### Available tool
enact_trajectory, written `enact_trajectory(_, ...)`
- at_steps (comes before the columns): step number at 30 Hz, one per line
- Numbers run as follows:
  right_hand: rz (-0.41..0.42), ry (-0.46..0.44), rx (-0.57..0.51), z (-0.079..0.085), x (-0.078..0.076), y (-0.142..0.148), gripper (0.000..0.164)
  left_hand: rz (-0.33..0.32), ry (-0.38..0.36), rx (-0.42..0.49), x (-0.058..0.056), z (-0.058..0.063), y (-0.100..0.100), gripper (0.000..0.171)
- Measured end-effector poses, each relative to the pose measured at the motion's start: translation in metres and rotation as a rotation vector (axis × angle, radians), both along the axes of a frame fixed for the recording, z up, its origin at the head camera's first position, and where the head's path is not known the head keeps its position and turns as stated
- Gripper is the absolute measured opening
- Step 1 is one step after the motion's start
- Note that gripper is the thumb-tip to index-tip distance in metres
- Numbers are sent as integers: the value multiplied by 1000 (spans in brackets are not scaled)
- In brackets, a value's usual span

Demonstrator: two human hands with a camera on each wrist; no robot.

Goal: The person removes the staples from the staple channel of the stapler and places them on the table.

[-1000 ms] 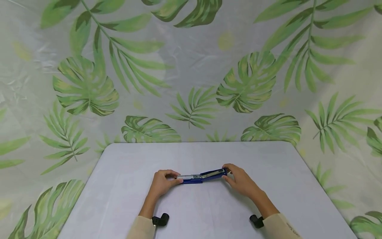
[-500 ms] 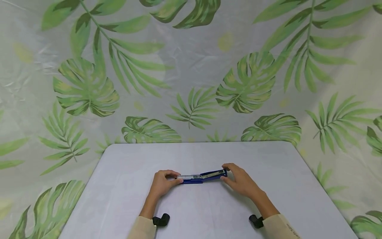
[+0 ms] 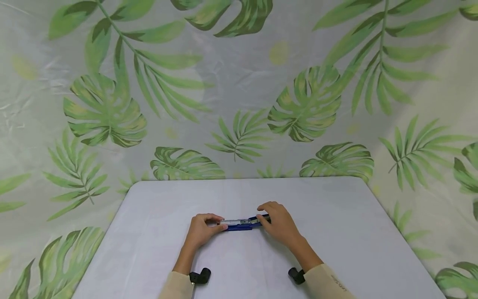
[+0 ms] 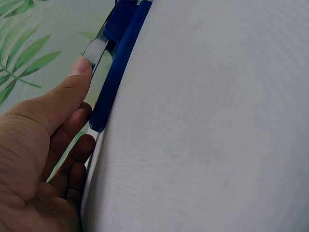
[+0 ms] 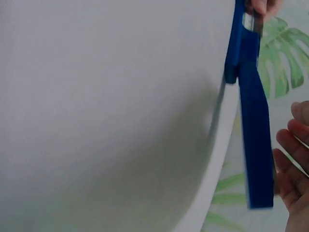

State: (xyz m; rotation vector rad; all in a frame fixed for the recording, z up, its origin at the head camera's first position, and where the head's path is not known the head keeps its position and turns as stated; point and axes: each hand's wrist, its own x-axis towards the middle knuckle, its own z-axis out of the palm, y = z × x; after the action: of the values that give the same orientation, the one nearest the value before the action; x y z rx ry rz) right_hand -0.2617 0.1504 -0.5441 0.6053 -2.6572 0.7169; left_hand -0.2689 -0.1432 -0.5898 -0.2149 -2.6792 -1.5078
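Note:
A blue stapler (image 3: 239, 227), its top arm swung far back, lies across the middle of the white table. My left hand (image 3: 201, 230) holds its left end, with the thumb on the metal staple magazine (image 4: 94, 50) in the left wrist view. Around the folded-back arm, my right hand (image 3: 280, 226) has its thumb and fingers spread. From the right wrist, the fingers (image 5: 292, 145) look loosely bent beside the blue top arm (image 5: 256, 145), without a grip on it. Whether a fingertip touches the metal side is hidden.
The white table (image 3: 168, 199) ends at a rounded far edge, with a leaf-print sheet (image 3: 239, 83) behind it. Black wrist cameras (image 3: 201, 275) sit on both wrists, just beyond the beige sleeves (image 3: 179, 286).
My right hand has let go of the outer end of the stapler's top arm and shifted left along it. The left hand keeps its hold, and the stapler stays nearly where it was.

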Motion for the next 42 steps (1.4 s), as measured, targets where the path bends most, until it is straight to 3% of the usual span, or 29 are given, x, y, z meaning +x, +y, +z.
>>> enact_trajectory(13, 69, 5, 39, -17, -2, -43, 11, -3, 36, 8, -1, -1, -1, 24)
enact_trajectory(19, 75, 22, 38, -20, -1, -48, 6, -3, 48, 19, 0, 0, -1, 23)
enact_trajectory(29, 41, -52, 98, -17, 2, -54, 9, 2, 28, 21, 2, 1, 1, 23)
enact_trajectory(42, 68, -107, 26, -21, 2, -57, 8, 4, 27, 16, 2, 1, 1, 24)
